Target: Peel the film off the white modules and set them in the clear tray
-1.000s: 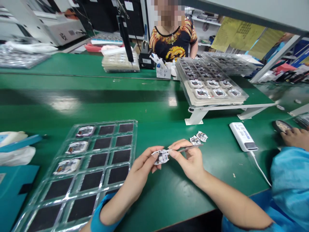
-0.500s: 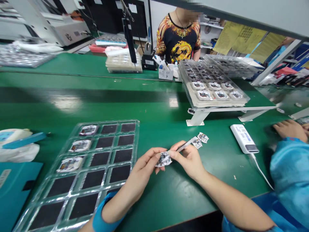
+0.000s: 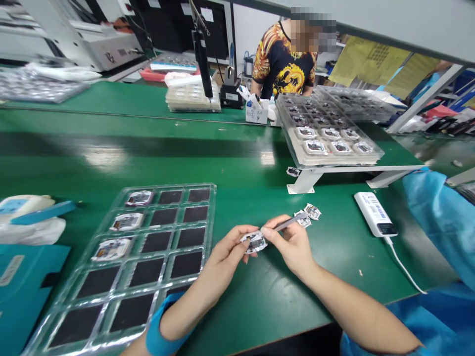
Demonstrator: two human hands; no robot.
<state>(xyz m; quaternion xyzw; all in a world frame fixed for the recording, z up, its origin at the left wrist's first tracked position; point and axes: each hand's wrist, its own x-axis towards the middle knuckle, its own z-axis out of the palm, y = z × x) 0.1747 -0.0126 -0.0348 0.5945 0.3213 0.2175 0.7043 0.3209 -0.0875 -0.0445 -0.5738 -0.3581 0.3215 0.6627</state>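
Near the middle of the head view, my left hand [image 3: 227, 253] pinches a small white-framed circuit module [image 3: 256, 242] between thumb and fingers. My right hand [image 3: 292, 247] is closed on slim grey metal tweezers [image 3: 292, 220], whose back end points up and right. Its thumb and fingertips meet the module's upper right edge, and they hide the tweezers' tips. Just beyond my right hand lie two more modules, one at the right [image 3: 313, 211] and a partly covered one [image 3: 303, 221]. Left of my hands is a clear plastic tray [image 3: 213, 207] with dark-bottomed pockets; three modules sit in its left column.
A white power-bank-like device [image 3: 374, 212] with a cable lies at the right, near a co-worker's blue sleeve [image 3: 430, 217]. Stacked trays of modules [image 3: 334, 160] stand on a white-legged shelf [image 3: 302, 182]. An electric screwdriver [image 3: 202, 62] hangs at the back. Another person [image 3: 285, 69] is opposite.
My hands stay together on the module, which is tilted slightly differently; the tweezers now lie lower. At the right, the co-worker's hand has gone from sight and the blue sleeve reaches farther forward.
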